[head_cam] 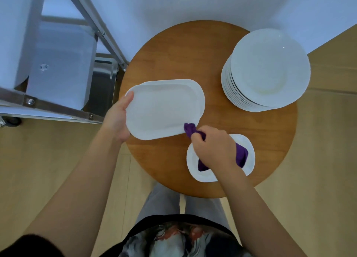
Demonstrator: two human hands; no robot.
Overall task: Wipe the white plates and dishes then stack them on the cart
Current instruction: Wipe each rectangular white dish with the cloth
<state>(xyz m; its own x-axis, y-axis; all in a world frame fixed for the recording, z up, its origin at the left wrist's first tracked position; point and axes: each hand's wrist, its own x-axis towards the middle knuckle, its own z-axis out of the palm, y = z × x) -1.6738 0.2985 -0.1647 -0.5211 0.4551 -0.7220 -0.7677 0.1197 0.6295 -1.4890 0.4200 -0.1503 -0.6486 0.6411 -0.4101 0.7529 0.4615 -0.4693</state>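
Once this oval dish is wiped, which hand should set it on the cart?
Left, probably. The left hand already grips the oval dish by its edge, on the side nearest the cart. The right hand holds the purple cloth.

Left hand (117,119) grips an oblong white dish (160,112) — right hand (212,146) presses a purple cloth (190,129) to its corner.

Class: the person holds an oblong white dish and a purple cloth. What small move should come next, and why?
Probably sweep the purple cloth leftward across the oblong white dish. The right hand has it only at the dish's near right corner, while the left hand steadies the opposite end.
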